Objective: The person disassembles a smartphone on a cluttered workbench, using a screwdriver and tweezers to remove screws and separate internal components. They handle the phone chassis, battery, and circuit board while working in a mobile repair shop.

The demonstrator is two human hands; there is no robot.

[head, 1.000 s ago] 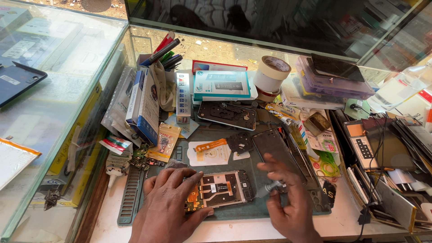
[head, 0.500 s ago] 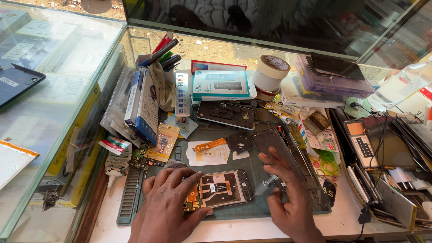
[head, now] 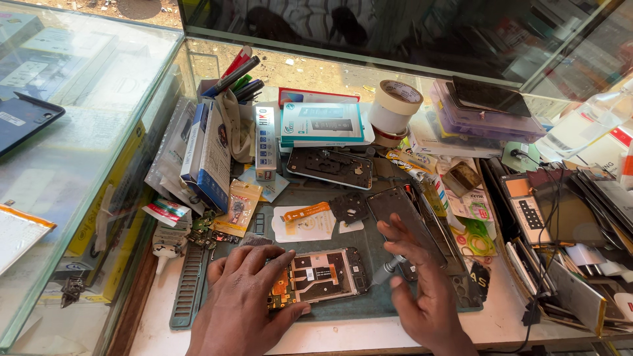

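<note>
Head view: the left hand (head: 241, 296) lies flat with fingers spread, pressing down on the left end of an opened phone (head: 316, 277); this grip is a flat hold, not a closed grasp. The phone lies back-up with its rear cover off, circuit board and orange flex parts exposed, on a grey-green repair mat (head: 369, 306) near the front edge of the worktop (head: 330, 336).

The right hand (head: 422, 290) is open, palm down, fingers loosely extended. It hovers just right of the phone and clasps nothing. A slim metal tool (head: 389, 269) lies under its fingers, tip toward the phone's right end; whether the hand touches it cannot be told.

Behind the right hand, a dark phone back panel (head: 399, 211) lies tilted on the mat. Further back on the mat are a small black component plate (head: 349, 206), a white card with an orange strip (head: 303, 221), and a second opened phone housing (head: 330, 167).

A grey slotted strip (head: 186, 283) lies along the mat's left edge. Boxed accessories (head: 208, 155) stand at the left rear, and a teal-and-white box (head: 321, 123) lies behind the housing. A roll of tape (head: 394, 105) stands beside that box, near stacked purple trays (head: 484, 122). Pens (head: 239, 76) stand in the rear corner. Dark phones and cables (head: 567, 217) crowd the right side.
</note>
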